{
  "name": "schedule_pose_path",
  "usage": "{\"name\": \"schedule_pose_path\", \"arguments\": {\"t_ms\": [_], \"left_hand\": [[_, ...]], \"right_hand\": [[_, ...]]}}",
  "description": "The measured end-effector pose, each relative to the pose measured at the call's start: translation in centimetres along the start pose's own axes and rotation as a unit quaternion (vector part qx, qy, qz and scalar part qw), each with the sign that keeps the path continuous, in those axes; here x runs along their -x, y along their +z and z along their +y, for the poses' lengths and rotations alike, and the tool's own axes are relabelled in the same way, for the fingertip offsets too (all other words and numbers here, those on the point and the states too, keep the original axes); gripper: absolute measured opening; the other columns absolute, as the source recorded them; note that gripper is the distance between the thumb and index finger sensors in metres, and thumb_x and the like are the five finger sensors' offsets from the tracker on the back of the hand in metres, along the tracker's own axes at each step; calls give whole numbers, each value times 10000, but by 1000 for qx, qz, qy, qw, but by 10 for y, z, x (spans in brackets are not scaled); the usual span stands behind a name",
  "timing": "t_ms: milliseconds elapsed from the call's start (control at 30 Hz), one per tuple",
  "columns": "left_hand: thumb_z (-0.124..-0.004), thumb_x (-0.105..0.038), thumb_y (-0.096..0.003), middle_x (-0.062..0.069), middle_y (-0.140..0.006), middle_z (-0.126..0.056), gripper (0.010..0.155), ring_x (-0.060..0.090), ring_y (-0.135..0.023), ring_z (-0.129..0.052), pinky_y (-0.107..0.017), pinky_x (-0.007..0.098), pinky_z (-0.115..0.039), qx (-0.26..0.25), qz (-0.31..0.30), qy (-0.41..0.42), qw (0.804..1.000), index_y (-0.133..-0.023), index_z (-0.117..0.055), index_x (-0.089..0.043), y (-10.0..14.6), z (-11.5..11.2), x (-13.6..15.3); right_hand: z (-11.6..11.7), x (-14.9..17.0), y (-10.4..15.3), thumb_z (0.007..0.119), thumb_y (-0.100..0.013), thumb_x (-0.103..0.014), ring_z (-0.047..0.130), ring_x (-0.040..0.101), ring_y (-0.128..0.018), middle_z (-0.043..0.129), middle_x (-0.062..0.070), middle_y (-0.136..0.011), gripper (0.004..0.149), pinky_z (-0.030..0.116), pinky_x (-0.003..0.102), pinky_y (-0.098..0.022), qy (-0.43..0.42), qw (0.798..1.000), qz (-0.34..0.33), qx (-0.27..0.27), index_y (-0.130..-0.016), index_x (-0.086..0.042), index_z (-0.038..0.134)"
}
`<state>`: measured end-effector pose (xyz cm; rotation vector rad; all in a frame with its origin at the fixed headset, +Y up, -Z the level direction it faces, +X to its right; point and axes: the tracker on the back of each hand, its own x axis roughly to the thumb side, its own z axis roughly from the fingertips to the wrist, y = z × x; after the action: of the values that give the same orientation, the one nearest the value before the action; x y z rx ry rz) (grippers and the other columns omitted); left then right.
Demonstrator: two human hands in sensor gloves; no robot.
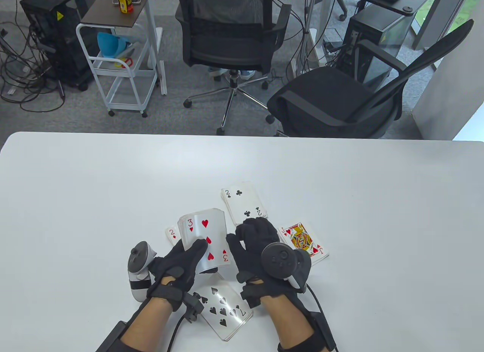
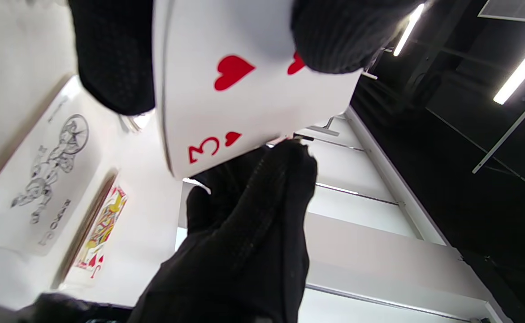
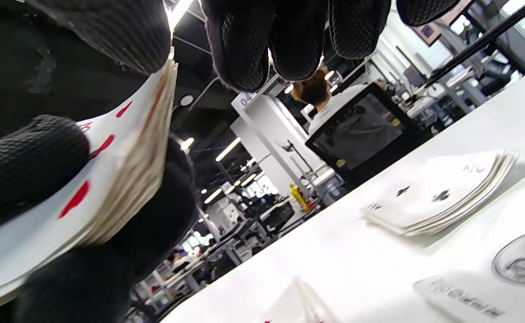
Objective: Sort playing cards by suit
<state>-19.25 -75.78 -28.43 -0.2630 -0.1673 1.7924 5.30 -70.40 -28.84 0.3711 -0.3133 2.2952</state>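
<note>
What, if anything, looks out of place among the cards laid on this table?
A joker lies face up on the table beside the jack of hearts pile, though it has no suit of its own. The seven of spades pile sits slanted near the table's front edge. Nothing looks damaged.

Table view is bright and even, soft shadows on the white worktop [image 1: 113,178], edges bulge a bit; wrist views have ceiling tube glare, blurry close-up gloves
</note>
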Motion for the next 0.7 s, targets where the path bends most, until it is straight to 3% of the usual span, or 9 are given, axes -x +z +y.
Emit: {"name": "schedule_pose_path", "arguments": {"t_ms": [233,400,700], "left_hand": [[-844,-480,-567,-17,-963,-867,533,269,-792,-996,-488,390,-947,-1,-14,5,1000,-1024,-677,-263,1,0,-1],[-850,-500,-560,-21,-941,-892,528,263,-770,-1013,-472,386,-954,-1,-8,18,1000,-1010,-701,-267,0,1,3],[-832,-524,-565,-13,-969,-860,550,273,-801,-984,-495,397,-937,14,6,26,1000,-1026,-676,-266,-1,-1,8]], "right_hand": [[15,-15,3,830,-532,-559,463,530,-1004,565,206,-1054,629,424,719,-680,19,999,-35,-33,-923,-96,662],[13,-19,5,853,-522,-505,539,525,-981,627,198,-1017,527,462,713,-674,15,999,-29,-14,-815,-89,716],[6,-16,4,791,-557,-356,665,484,-947,756,175,-964,378,517,697,-671,-6,999,-36,24,-766,-43,828]]}}
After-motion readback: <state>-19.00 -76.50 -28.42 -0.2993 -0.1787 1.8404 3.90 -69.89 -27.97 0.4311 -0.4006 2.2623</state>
